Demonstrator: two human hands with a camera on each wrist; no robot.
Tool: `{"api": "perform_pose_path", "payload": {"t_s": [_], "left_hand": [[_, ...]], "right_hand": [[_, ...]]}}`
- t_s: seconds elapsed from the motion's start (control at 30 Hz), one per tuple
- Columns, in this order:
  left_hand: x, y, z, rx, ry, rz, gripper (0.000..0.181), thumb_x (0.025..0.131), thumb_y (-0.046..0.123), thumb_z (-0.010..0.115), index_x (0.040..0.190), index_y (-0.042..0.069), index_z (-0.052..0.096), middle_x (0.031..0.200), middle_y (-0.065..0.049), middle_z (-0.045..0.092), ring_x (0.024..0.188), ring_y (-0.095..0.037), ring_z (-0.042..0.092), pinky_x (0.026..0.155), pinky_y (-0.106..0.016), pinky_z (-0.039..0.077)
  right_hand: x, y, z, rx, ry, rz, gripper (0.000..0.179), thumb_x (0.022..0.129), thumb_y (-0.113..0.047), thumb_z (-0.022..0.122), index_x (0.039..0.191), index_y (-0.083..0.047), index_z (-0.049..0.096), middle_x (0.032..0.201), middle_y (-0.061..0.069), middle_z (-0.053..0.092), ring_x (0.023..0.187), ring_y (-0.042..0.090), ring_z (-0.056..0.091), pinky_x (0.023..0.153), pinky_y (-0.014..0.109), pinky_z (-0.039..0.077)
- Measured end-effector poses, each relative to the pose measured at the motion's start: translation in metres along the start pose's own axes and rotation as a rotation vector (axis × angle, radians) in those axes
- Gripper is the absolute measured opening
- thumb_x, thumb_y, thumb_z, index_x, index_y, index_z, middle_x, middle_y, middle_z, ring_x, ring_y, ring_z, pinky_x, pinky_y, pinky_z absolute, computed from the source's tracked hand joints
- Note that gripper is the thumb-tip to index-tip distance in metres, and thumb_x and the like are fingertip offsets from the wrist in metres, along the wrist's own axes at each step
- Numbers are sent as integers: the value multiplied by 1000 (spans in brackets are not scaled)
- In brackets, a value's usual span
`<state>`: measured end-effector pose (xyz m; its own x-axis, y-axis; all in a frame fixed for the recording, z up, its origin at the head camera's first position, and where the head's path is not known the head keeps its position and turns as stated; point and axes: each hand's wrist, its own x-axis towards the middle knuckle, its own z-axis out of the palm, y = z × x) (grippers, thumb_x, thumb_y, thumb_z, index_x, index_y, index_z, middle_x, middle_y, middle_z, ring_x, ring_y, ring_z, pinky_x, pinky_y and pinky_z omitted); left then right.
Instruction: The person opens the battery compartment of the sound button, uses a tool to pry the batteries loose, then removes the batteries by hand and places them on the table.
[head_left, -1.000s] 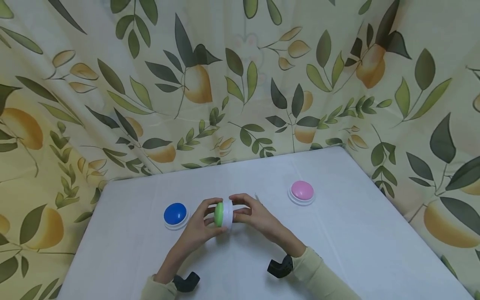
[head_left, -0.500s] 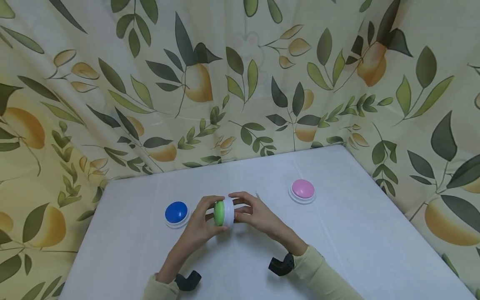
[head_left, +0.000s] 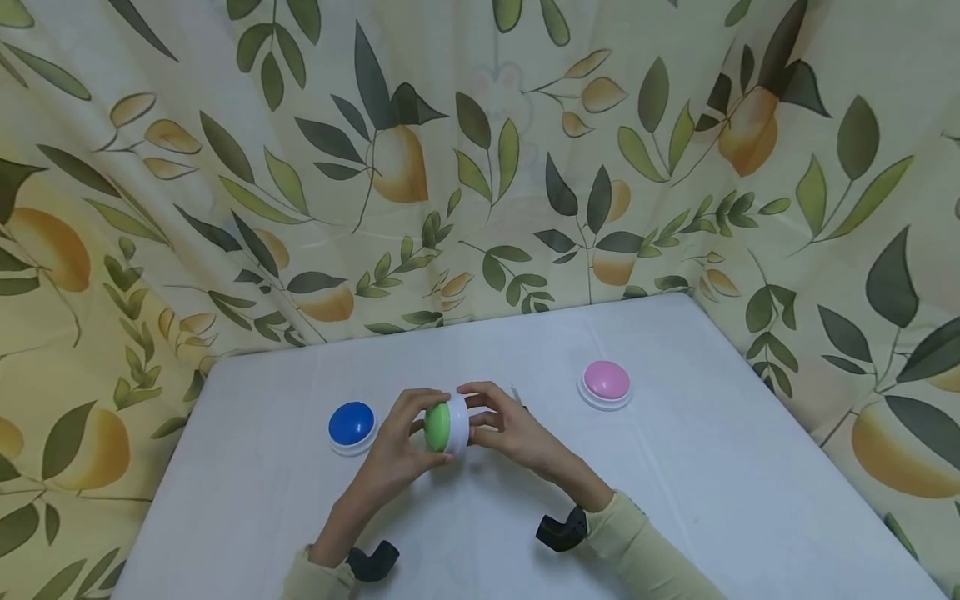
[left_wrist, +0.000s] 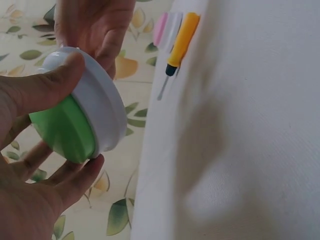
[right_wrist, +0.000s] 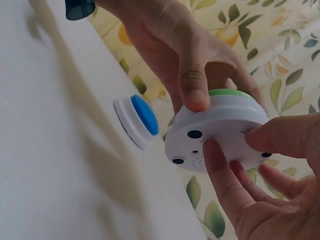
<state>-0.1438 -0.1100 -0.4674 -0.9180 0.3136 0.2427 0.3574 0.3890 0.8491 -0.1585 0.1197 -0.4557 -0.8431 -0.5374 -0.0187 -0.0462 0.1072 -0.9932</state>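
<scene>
My left hand (head_left: 405,433) grips a green push button with a white round base (head_left: 456,425), held on its side above the table. In the left wrist view the thumb lies on the white rim and the other fingers support the green dome (left_wrist: 67,130). From the right comes my right hand (head_left: 517,429), its thumb and fingertips touching the button's underside. That underside (right_wrist: 230,132) shows dark round feet and small speaker holes in the right wrist view. Behind the right hand lies a screwdriver with a yellow handle (left_wrist: 185,40); only its shaft (head_left: 514,390) shows clearly from the head.
A blue button (head_left: 352,425) stands on the white table (head_left: 270,517) beside my left hand. Farther back to the right is a pink button (head_left: 606,381). A leaf-and-fruit patterned curtain (head_left: 480,167) hangs behind the table.
The green button has turned slightly, so more of its green dome faces the head camera. Both hands stay almost in place around it.
</scene>
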Motion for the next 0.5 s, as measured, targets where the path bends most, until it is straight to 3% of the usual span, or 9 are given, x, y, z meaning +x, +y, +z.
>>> {"api": "perform_pose_path", "payload": {"t_s": [0.3,0.5], "left_hand": [[-2,3,1,36,31,-1,80,70,-4,93,137,25,62,142,2,51,138,-27,51,107,-61,53],[-3,3,0,83,44,12,80,70,-4,94,138,24,62,142,1,51,138,-27,52,108,-57,53]], "right_hand": [[0,1,6,9,41,38,49,102,-9,63,148,-1,47,144,24,57,118,27,70,95,36,62],[2,1,9,13,80,56,41,98,-2,61,139,4,56,133,25,65,105,23,75,91,38,64]]}}
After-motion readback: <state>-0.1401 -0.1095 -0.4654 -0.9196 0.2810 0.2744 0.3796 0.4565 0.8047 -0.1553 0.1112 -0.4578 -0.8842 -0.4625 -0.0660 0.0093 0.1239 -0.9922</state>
